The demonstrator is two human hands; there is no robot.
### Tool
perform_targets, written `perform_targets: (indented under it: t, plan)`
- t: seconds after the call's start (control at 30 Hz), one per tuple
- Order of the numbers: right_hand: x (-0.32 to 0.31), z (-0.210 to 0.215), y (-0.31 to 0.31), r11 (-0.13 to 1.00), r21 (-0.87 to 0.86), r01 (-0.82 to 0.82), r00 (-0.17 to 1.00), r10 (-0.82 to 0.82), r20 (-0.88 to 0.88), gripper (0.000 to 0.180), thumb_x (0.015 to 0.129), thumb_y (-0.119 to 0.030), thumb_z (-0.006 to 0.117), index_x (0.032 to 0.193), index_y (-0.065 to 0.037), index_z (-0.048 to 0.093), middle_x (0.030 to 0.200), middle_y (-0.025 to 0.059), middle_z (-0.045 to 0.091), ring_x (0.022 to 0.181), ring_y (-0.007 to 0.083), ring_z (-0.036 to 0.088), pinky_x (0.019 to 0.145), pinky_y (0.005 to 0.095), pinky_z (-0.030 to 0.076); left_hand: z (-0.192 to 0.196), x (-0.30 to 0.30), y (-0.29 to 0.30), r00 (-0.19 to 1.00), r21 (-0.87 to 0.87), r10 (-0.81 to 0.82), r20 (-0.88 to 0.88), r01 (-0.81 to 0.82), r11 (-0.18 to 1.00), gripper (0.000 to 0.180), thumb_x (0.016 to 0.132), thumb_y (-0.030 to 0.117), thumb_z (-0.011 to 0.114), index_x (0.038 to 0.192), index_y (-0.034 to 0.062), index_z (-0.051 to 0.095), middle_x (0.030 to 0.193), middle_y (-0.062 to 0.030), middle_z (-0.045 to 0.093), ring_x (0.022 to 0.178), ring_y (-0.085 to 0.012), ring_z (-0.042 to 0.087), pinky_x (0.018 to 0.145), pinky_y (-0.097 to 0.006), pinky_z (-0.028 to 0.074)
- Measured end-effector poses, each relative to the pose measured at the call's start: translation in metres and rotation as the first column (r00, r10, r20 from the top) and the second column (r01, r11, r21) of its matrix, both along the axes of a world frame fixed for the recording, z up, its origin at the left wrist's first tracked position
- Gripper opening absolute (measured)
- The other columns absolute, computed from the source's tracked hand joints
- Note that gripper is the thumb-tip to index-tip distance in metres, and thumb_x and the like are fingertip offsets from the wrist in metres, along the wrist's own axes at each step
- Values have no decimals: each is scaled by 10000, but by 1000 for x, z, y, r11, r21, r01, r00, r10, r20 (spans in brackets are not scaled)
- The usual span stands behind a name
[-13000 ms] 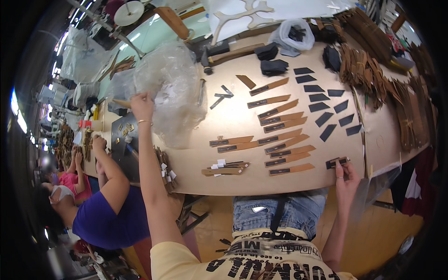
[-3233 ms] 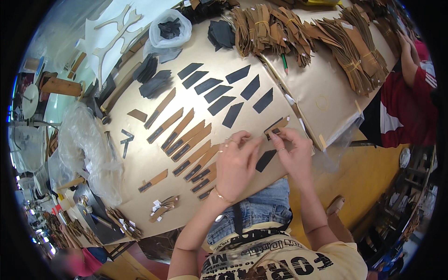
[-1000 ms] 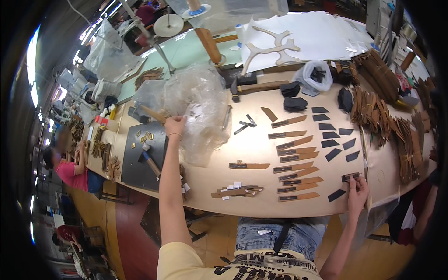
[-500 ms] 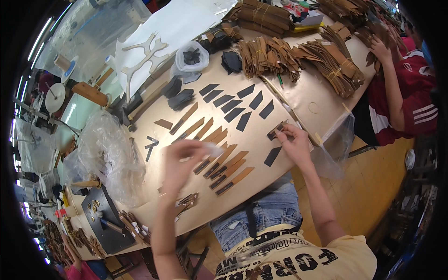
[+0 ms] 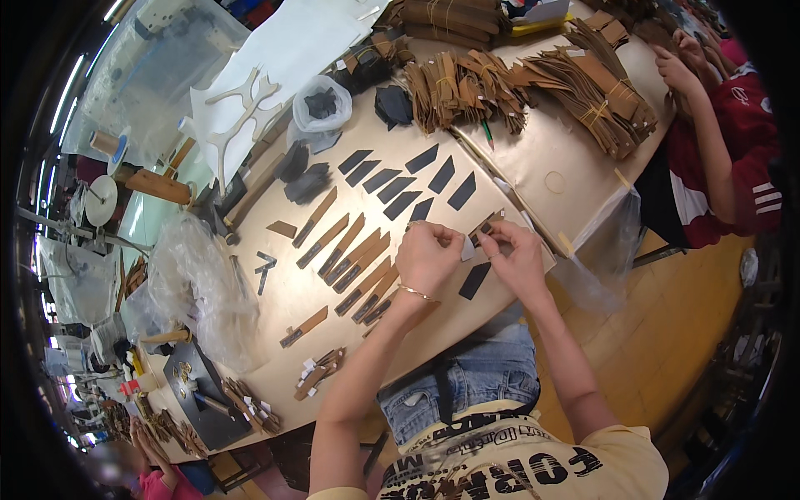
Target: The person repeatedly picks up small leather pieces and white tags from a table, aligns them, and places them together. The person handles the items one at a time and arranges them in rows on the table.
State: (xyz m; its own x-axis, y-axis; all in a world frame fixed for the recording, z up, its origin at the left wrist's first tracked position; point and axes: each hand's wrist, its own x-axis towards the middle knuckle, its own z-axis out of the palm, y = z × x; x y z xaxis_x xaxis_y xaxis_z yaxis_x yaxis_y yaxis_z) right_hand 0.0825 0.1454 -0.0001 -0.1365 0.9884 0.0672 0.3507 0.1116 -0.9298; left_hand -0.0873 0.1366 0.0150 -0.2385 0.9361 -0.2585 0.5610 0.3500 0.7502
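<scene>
Right now both hands meet over the near edge of the tan worktable [image 5: 575,167], working on one small piece between them. The left hand [image 5: 429,258] is curled, its fingertips pinched on a small white slip [image 5: 467,247] at the end of a brown leather strip [image 5: 486,227]. The right hand [image 5: 518,260] closes on that same strip from the other side, thumb and forefinger nipping it near its middle. So the strip lies between the two grips, a little beyond the knuckles, and its long axis runs on a slant, rising away from the person toward the upper right. Neither hand is clearly nearer; they share it, almost touching one another.

Just below the hands, flat on the table and untouched, a dark parallelogram-shaped piece [image 5: 474,281] lies, slanted much the same way. Farther off toward the upper left, a row of similar dark pieces [image 5: 404,179] is laid out, and to the left of the left hand brown strips with dark ends [image 5: 354,254] are set in a slanted rank. Across the table's far right corner, another person's arm in a red sleeve [image 5: 733,167] reaches toward bundled brown pieces [image 5: 600,83], well apart from the hands at work.
</scene>
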Motion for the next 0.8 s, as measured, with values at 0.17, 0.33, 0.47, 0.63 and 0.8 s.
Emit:
perform_targets:
  t: [0.17, 0.33, 0.47, 0.63, 0.8]
  plan:
    - [-1, -3, 1, 997, 74, 21, 999, -23, 24, 192, 854, -87, 710, 966, 68, 695, 836, 128, 724, 787, 171, 711, 713, 292, 542, 8, 16, -3, 981, 81, 90, -171, -77, 994, 211, 756, 241, 706, 713, 36, 737, 862, -157, 673, 765, -327, 679, 686, -417, 535]
    - [-2, -4, -2, 993, 111, 45, 998, -49, 29, 198, 849, -106, 723, 954, 60, 697, 814, 135, 713, 779, 192, 709, 702, 303, 539, 11, 20, -4, 976, 58, 129, -173, -121, 991, 199, 747, 233, 708, 715, 39, 739, 886, -159, 667, 770, -332, 679, 690, -420, 536]
    - [-3, -5, -4, 993, 92, 76, 997, -74, -15, 203, 842, -115, 733, 945, 57, 700, 823, 137, 711, 765, 207, 702, 694, 323, 534, 13, 22, -5, 978, 84, 144, -153, -132, 988, 193, 746, 230, 712, 722, 41, 742, 886, -155, 668, 774, -332, 679, 706, -422, 535]
    - [1, -1, -2, 953, 290, -88, 991, 54, 124, 197, 809, -108, 753, 946, 29, 716, 844, 116, 701, 843, 254, 677, 790, 361, 502, 10, 24, -7, 976, 104, 158, -148, -143, 984, 188, 764, 231, 721, 739, 47, 749, 884, -147, 665, 786, -332, 679, 732, -421, 532]
    - [-3, 9, -15, 862, 404, -305, 891, 109, 440, 255, 793, -130, 704, 1033, -46, 718, 1019, 73, 636, 1040, 248, 580, 913, 397, 424, 3, 11, -8, 996, 171, 41, -75, -28, 985, 167, 814, 192, 693, 791, 40, 759, 896, -149, 664, 820, -335, 673, 748, -417, 533]
